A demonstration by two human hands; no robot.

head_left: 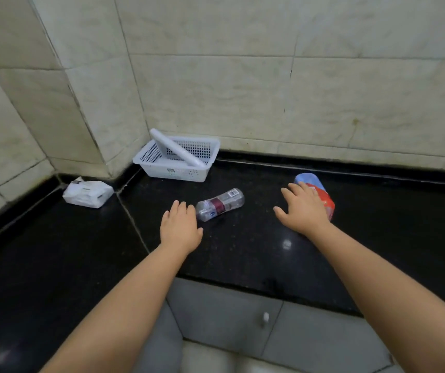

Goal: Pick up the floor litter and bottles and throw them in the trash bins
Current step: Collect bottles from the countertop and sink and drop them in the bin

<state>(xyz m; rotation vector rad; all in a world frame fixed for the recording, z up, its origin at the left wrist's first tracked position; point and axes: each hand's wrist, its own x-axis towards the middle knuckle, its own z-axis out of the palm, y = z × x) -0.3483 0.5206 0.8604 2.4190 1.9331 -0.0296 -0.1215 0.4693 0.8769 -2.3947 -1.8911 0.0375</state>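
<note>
A clear plastic bottle (220, 204) with a dark red label lies on its side on the black countertop (243, 251). My left hand (180, 227) hovers just left of its base, fingers spread, holding nothing. Over to the right, my right hand (303, 208) is open above a blue, red and white plastic package (321, 192), covering part of it; I cannot tell if it touches. A white tissue pack (88, 193) lies in the left corner.
A white perforated basket (178, 160) with a white tube (175, 150) leaning in it stands against the tiled back wall. Grey cabinet doors (226, 313) sit below the counter's front edge. Tiled walls close off the left and back.
</note>
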